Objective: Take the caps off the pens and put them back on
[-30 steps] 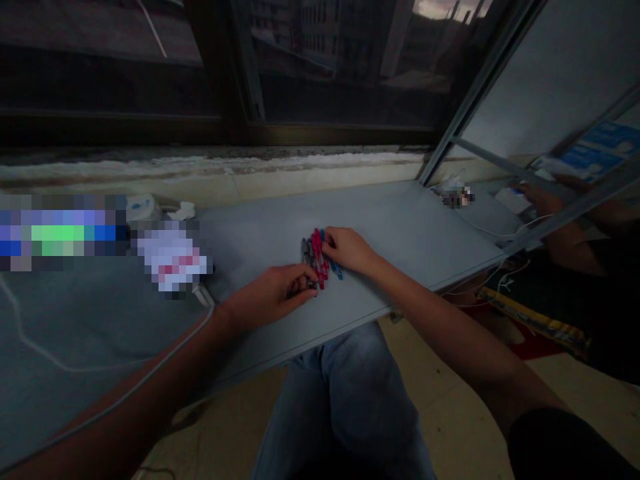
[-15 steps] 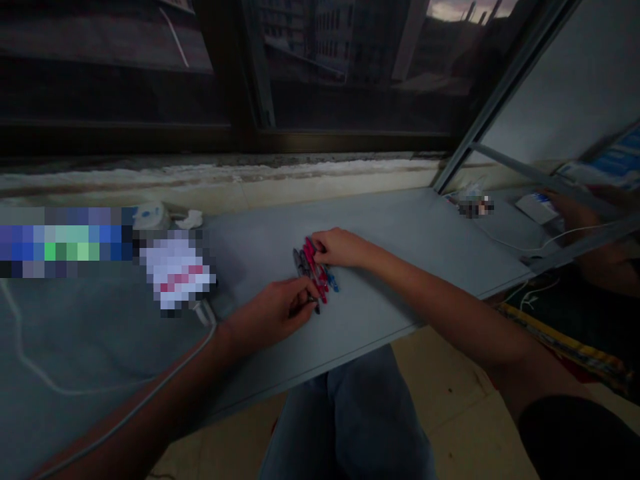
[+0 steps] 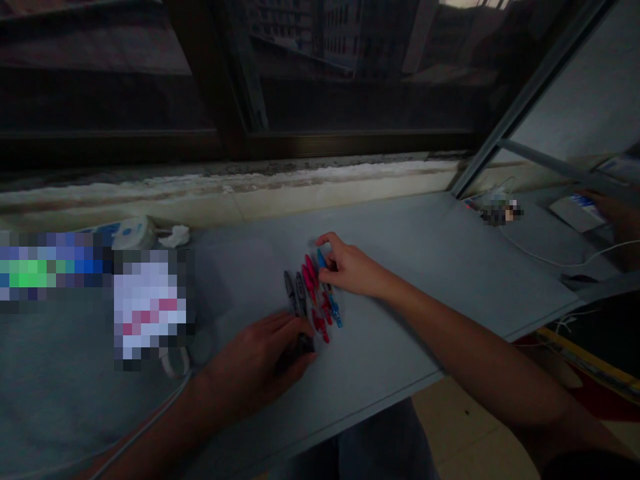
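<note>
- Blue pen (image 3: 337,316) at the right end of a row of pens on the desk (image 3: 395,233); two pink pens (image 3: 310,277) just left of it, then dark grey pens (image 3: 301,287).
- Change: pens were bunched half a second ago, now spread with small gaps. Reads as the row being loosened; each pen easier to pick out.
- Right hand (image 3: 355,268): was pinched at the pen tops, now thumb and index well apart, blue pen between them. Touching it, looks like; no firm grip visible.
- Left hand (image 3: 270,347): fingers half curled over the lower ends of the grey pens, thumb below. Can't tell if it's gripping.
- Surface: grey, smooth, dim light. Pixelated object (image 3: 150,303) and round white thing (image 3: 134,233) to the left, by crumpled tissue (image 3: 175,236).
- Room: dark window (image 3: 380,73) behind a worn sill (image 3: 280,179). Past the metal frame (image 3: 543,160), another person's hand (image 3: 620,210) at a small box (image 3: 577,212).
</note>
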`<state>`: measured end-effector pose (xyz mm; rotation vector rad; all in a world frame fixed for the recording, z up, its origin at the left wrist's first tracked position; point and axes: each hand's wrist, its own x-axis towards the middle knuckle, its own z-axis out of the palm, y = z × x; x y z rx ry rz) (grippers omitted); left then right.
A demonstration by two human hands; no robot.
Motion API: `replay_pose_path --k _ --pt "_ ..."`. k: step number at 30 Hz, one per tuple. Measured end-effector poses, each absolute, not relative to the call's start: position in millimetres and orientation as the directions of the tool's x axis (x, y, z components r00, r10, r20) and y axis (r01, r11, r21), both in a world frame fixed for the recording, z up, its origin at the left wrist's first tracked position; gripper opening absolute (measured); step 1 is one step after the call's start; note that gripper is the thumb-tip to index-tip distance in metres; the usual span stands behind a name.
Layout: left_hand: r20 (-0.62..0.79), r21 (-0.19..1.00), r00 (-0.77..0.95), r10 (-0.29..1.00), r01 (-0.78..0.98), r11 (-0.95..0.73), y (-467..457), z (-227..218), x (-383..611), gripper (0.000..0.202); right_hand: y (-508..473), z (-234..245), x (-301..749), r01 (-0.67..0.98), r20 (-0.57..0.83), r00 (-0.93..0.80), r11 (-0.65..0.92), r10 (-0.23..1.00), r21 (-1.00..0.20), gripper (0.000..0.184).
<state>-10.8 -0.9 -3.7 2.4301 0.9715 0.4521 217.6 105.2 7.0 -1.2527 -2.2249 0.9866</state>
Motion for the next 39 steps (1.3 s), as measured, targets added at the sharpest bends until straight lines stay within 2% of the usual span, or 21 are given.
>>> replay_pose_path --k 2,4,6,9,13,16,21,23,26,29,33,36,39 --pt "0.152 0.550 0.675 0.722 0.549 -0.629 0.5 -5.2 -12.3 0.012 105.9 7.2 217.8 0.506 0.018 -0.469 0.286 0.883 -0.814 0.059" --pt "0.166 0.563 0.630 0.759 0.571 -0.597 2.3 -6.5 -14.3 0.014 106.1 9.0 216.8 0.396 0.017 -0.408 0.194 0.913 -0.898 0.055" --pt "0.159 0.577 0.561 0.812 0.615 -0.538 4.0 -7.1 -16.0 0.017 105.2 12.4 215.2 0.242 0.001 -0.380 0.100 0.925 -0.965 0.039" --pt "0.150 0.593 0.486 0.861 0.653 -0.471 5.6 -7.3 -17.4 0.021 102.1 17.9 212.9 0.056 -0.062 -0.412 -0.043 0.909 -0.997 0.013" --pt "0.208 0.592 0.476 0.854 0.634 -0.497 5.7 -7.9 -17.6 0.026 97.9 21.1 209.6 -0.038 -0.162 -0.428 -0.196 0.889 -0.980 0.024" --pt "0.249 0.568 0.374 0.893 0.691 -0.448 5.4 -9.4 -17.1 0.031 95.2 20.7 205.6 -0.098 -0.172 -0.459 -0.243 0.871 -0.965 0.033" --pt "0.279 0.546 0.266 0.923 0.747 -0.380 8.1 -8.2 -16.7 0.029 90.2 19.3 203.5 -0.084 -0.133 -0.538 -0.210 0.833 -0.974 0.045" --pt "0.282 0.553 0.262 0.923 0.741 -0.380 9.2 -6.6 -16.3 0.029 88.8 19.5 205.7 -0.016 -0.096 -0.552 -0.126 0.829 -0.992 0.048" --pt "0.271 0.567 0.266 0.925 0.733 -0.377 9.5 -7.1 -16.3 0.030 87.1 19.9 209.0 0.128 -0.062 -0.564 0.013 0.823 -0.992 0.064" --pt "0.303 0.530 0.289 0.908 0.741 -0.412 8.0 -10.7 -18.0 0.032 83.4 20.0 208.4 0.179 -0.088 -0.564 0.018 0.821 -0.984 0.074" --pt "0.372 0.444 0.389 0.843 0.723 -0.529 4.4 -9.8 -20.1 0.029 76.5 19.4 202.5 0.133 -0.133 -0.576 -0.069 0.806 -0.989 0.069" --pt "0.405 0.394 0.453 0.794 0.698 -0.598 2.4 -3.4 -18.6 0.033 74.3 18.7 199.5 0.042 -0.093 -0.566 -0.084 0.819 -0.996 0.061" --pt "0.386 0.434 0.441 0.810 0.689 -0.581 1.4 2.6 -14.2 0.037 74.9 19.6 201.3 -0.030 -0.031 -0.602 -0.061 0.798 -0.998 0.060"
